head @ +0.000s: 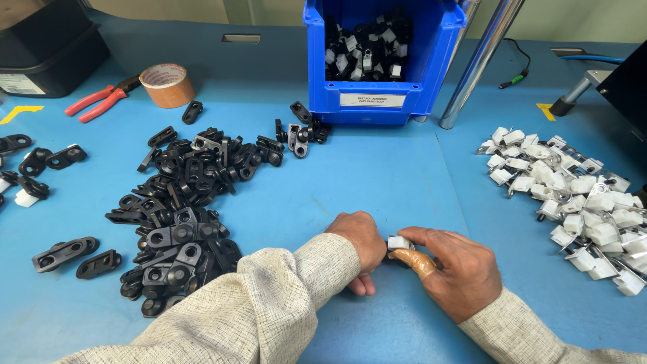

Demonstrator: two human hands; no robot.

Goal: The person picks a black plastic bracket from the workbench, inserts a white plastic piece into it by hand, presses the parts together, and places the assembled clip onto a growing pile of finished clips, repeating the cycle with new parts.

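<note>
white clip [399,242] being pinched between both hands on the blue table [377,189] | left hand [360,244] curling closed against it | right hand [458,269] gripping it, taped thumb beneath | black brackets [185,202] lying left | white clip pile [573,195] lying right | blue bin [383,57] sitting behind

Between my fingers I pinch one small white clip [399,242]. Left of them lie several dozen black brackets [182,216], too heaped to count. Right of them, some thirty white clips [573,195]. Beyond them: one blue bin [384,54], one tape roll [167,85], one pair of red pliers [101,100].
</note>
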